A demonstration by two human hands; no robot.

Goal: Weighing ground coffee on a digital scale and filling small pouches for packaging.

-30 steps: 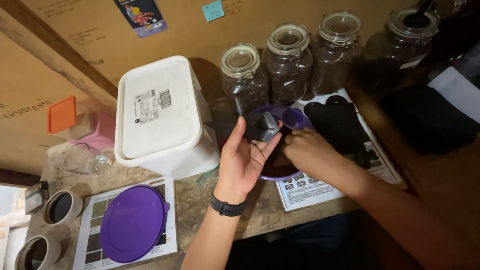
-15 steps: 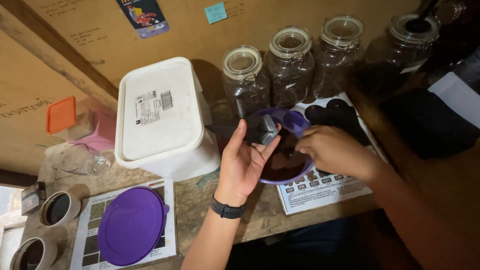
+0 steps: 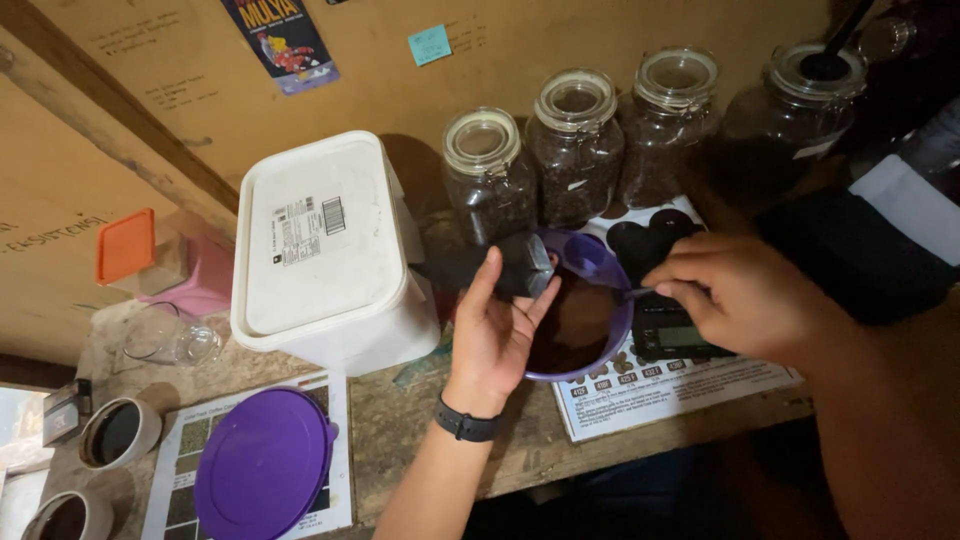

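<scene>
Left hand (image 3: 495, 335) closed on small dark grey cup (image 3: 523, 266), tilted over purple plastic bowl (image 3: 600, 262) of dark grounds near counter's front edge. Right hand (image 3: 745, 295) pinching thin spoon handle (image 3: 638, 293) at bowl rim. Behind: four glass jars (image 3: 575, 145). Left: white lidded tub (image 3: 320, 250), purple lid (image 3: 262, 465).

Warm, dim light falls on a brown board wall (image 3: 620, 40), scrawled with faint writing, a diagonal wooden beam (image 3: 110, 130) crossing its left side. A colourful sticker (image 3: 280, 40) and a blue sticky note (image 3: 430, 44) hang there. Below runs a rough wooden bench (image 3: 400, 420); underneath it's dark, perhaps floor.
</scene>
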